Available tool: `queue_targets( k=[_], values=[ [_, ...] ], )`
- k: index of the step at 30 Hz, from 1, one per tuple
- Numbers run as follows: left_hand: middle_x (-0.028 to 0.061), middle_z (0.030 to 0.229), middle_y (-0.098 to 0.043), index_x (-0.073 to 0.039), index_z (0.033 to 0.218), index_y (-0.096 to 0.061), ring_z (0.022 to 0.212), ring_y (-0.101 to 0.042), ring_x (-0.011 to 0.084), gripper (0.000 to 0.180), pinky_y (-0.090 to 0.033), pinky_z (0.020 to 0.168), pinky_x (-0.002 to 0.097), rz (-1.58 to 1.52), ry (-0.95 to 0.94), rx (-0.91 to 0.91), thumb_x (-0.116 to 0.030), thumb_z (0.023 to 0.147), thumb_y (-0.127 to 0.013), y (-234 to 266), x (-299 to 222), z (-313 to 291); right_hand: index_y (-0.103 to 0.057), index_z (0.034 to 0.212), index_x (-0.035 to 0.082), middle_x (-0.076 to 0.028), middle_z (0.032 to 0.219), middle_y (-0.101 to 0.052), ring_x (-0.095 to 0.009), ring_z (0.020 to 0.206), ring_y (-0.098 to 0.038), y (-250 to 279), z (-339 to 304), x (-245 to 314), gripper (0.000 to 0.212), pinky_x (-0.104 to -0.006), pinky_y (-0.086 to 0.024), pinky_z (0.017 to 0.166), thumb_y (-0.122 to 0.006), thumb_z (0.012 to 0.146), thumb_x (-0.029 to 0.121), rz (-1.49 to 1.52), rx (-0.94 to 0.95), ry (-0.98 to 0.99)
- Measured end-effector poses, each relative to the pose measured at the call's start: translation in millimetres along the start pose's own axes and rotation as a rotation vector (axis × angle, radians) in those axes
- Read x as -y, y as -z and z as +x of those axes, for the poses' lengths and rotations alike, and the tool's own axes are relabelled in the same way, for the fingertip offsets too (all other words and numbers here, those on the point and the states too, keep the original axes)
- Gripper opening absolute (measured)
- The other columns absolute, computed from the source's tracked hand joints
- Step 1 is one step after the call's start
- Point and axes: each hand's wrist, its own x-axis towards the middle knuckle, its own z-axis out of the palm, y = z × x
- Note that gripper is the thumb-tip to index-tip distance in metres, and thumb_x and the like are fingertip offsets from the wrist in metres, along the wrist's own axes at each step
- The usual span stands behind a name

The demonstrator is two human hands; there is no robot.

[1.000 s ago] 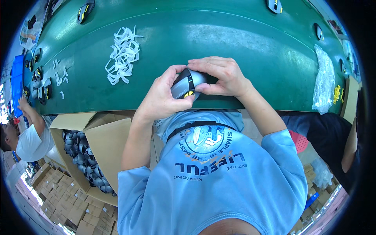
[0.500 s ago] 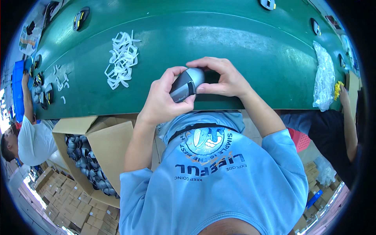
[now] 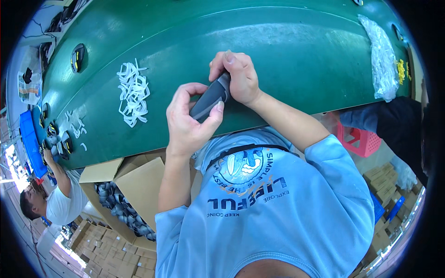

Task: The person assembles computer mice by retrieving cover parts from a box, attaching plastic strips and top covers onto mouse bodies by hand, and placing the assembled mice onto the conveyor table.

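Observation:
A dark grey, mouse-shaped plastic housing [image 3: 212, 98] is held tilted above the near part of the green table. My left hand [image 3: 185, 120] grips its lower end, thumb along the near side and fingers on the far side. At the upper end my right hand [image 3: 240, 78] is closed around it, fingers curled and thumb bent on top. Those fingers hide much of that end, so I cannot see whether they also hold something small. To the left of my hands lies a loose pile of white, curved plastic strips [image 3: 133, 95].
Beside my left forearm stands an open carton [image 3: 139, 183] full of dark curved shells [image 3: 123, 208]. A black-and-yellow part [image 3: 78, 58] lies far left. Clear plastic wrap [image 3: 380, 58] and small yellow pieces [image 3: 401, 72] lie right. Co-workers sit on both sides; a pink stool [image 3: 366, 143] stands right.
The housing has turned so its dark side shows instead of the silvery rounded top. My right hand has curled from a spread grip into a closed one. The whole view has rotated.

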Motion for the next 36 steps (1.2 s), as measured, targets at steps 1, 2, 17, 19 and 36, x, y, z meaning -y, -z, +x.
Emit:
queue_targets(
  k=[1,2,17,19,36],
  values=[
    [0.0156,0.101,-0.066,0.003,0.108,-0.059,0.082,-0.067,0.0264,0.042,-0.055,0.075,0.0353,0.096,-0.166,-0.009,-0.008,0.074,-0.081,-3.4,0.9,0.9,-0.064,0.073,0.002,-0.004,0.065,-0.058,-0.013,0.063,-0.052,1.0,-0.9,2.2,0.062,-0.0275,-0.042,0.064,-0.033,0.109,0.041,-0.014,0.001,0.072],
    [0.0168,0.1,-0.067,0.003,0.108,-0.059,0.081,-0.068,0.0286,0.041,-0.055,0.073,0.0367,0.189,-0.333,-0.018,-0.009,0.075,-0.081,-6.6,2.1,0.9,-0.064,0.073,0.002,-0.004,0.065,-0.058,-0.013,0.063,-0.052,1.3,1.4,3.3,0.062,-0.0275,-0.042,0.064,-0.033,0.109,0.041,-0.01,-0.008,0.069],
    [0.0158,0.086,-0.065,0.005,0.108,-0.062,0.069,-0.063,0.0264,0.042,-0.052,0.064,0.0346,0.403,-0.439,-0.133,-0.013,0.075,-0.081,-38.7,18.1,3.6,-0.053,0.069,0.002,-0.004,0.065,-0.052,-0.014,0.062,-0.045,11.8,14.7,-13.4,0.076,-0.0303,-0.036,0.059,-0.023,0.107,0.06,0.005,0.013,-0.08],
    [0.0117,0.095,-0.071,0.003,0.111,-0.062,0.069,-0.068,0.0193,0.028,-0.056,0.064,0.0279,-0.019,0.066,-0.03,-0.012,0.09,-0.072,-29.2,10.5,6.3,-0.059,0.077,0.002,-0.004,0.072,-0.057,-0.014,0.065,-0.05,8.2,22.6,-15.3,0.076,-0.0288,-0.04,0.062,-0.021,0.108,0.061,0.023,0.003,-0.137],
    [0.013,0.136,-0.054,0.005,0.148,-0.039,0.121,-0.056,0.0189,0.067,-0.046,0.104,0.0343,-0.526,-0.029,-0.071,-0.024,0.097,-0.072,21.8,52.6,-0.1,-0.068,0.111,-0.001,-0.01,0.094,-0.067,-0.022,0.085,-0.064,3.1,4.9,8.5,0.018,-0.033,-0.052,0.077,-0.064,0.098,0.012,-0.146,0.384,0.056]
  ],
)
